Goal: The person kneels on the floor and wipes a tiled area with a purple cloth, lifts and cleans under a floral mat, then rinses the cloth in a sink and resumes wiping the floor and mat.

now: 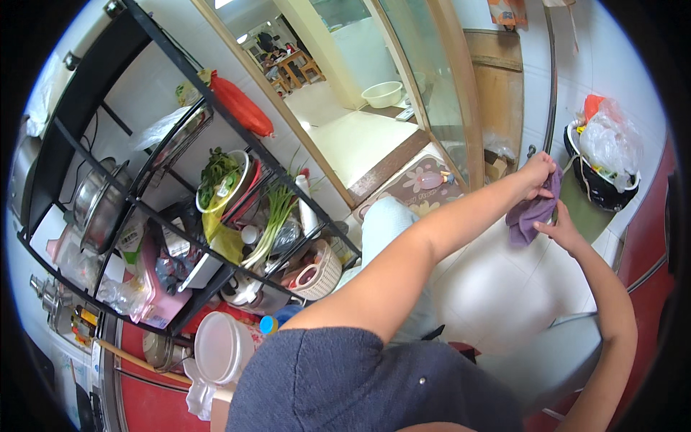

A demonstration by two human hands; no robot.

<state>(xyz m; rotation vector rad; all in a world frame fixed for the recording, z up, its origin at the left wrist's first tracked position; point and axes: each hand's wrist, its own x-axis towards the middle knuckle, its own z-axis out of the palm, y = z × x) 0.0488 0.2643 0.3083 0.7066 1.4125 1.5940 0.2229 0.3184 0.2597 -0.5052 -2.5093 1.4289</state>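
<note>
My left hand (540,175) reaches out at the right and is closed on the upper part of a crumpled purple cloth (524,215). Just below it is my right hand (566,229), its thumb and a finger at the cloth's lower right edge; whether it grips the fabric cannot be made out. The cloth hangs above a white tiled floor (486,270). Close by on the right, a black-and-white bucket (577,162) is filled with plastic bags (610,143).
A black metal rack (162,218) on the left holds pots, vegetables and a woven plastic basket (318,275). A patterned mat (415,186) lies by the sliding glass door (426,70). People sit at a wooden table (291,56) in the far room. Red cabinet fronts (156,399) stand lower left.
</note>
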